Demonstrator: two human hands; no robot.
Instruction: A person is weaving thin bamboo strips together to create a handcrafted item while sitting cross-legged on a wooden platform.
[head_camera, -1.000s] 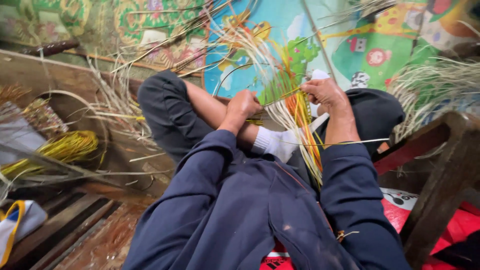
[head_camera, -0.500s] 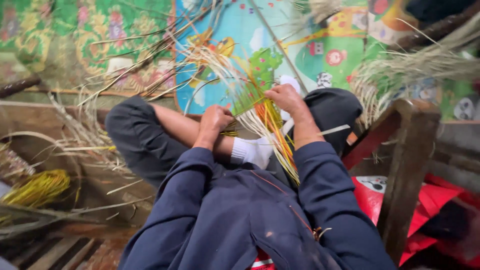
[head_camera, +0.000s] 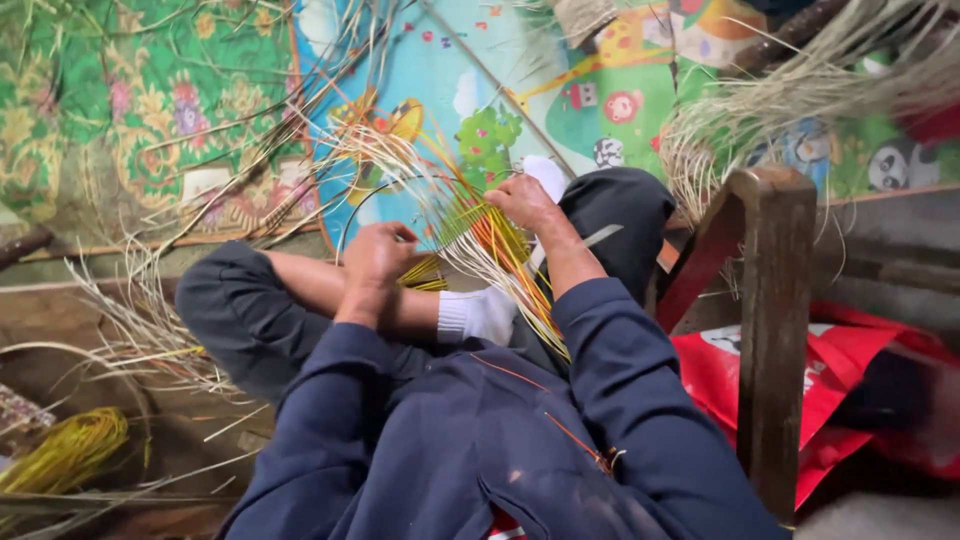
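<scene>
While both arms bend in over the lap, the left hand (head_camera: 378, 255) and right hand (head_camera: 523, 203) each grip thin straws (head_camera: 470, 235) fanning out above the crossed legs.

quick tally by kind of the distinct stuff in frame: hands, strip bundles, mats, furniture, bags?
Hands: 2, left hand and right hand, both gripping the woven strips
Woven strip pieces in hand: 1
Yellow strip coils: 1
Pale fibre bundles: 1
Patterned mats: 2, green floral mat and blue cartoon mat
Wooden chair frames: 1
Red bags: 1
Total: 9
</scene>
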